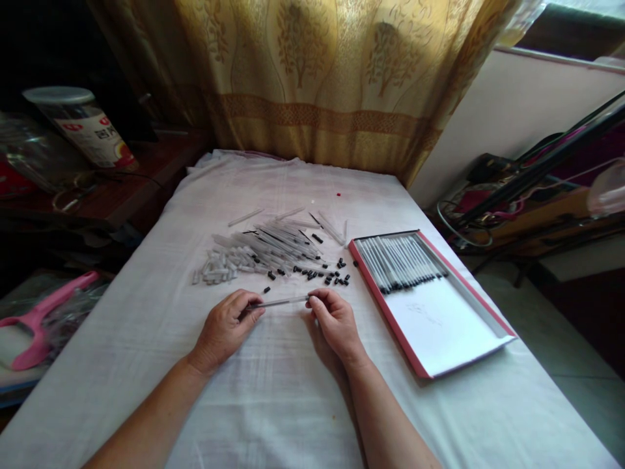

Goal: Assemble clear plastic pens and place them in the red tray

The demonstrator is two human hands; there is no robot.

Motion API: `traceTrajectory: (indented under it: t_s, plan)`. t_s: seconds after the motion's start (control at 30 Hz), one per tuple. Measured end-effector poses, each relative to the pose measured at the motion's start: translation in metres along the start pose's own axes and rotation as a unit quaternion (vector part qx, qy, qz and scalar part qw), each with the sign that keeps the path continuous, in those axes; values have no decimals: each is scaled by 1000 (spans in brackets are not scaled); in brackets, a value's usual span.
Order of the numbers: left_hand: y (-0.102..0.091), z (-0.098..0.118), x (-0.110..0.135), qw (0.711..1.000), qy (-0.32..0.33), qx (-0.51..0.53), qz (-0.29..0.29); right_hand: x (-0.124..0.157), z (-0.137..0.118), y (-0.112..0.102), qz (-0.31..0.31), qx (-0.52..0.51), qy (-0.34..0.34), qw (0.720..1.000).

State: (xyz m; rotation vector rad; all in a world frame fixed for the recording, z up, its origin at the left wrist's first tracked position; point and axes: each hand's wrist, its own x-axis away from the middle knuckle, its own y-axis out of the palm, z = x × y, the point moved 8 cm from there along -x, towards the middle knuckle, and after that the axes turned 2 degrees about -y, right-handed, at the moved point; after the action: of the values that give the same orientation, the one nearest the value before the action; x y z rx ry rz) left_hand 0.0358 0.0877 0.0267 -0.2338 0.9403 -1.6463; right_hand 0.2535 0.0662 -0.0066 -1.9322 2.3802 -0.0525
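Between my two hands a thin clear pen barrel [284, 301] is held level above the white cloth. My left hand [229, 326] pinches its left end, and the fingers of my right hand [336, 320] close on its right end, where something dark shows at the fingertips. Just beyond lies a pile of clear pen tubes [280, 241], with dark thin refills among them. Short whitish caps [217, 266] are heaped at its left. Small black plugs [334, 277] are scattered in front of my right hand. One black plug [266, 289] lies near my left fingertips.
At the right, a red-edged shallow box [420, 326] holds a row of black-ended pens [398, 260]. A gold curtain [312, 78] hangs behind the table. On a dark cabinet at the left stand a lidded canister [95, 130] and clear jar; a pink-handled item [53, 312] lies below.
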Motion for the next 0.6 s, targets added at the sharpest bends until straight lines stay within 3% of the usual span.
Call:
traceTrajectory:
  t_s: [0.4,0.6]
  plan:
    - [-6,8,0,1000,18,-1,24,-2,-6,1,-4,45,-6,999]
    - [-6,8,-1,999,22,-4,26,-2,-7,5,-30,-1,-15,999]
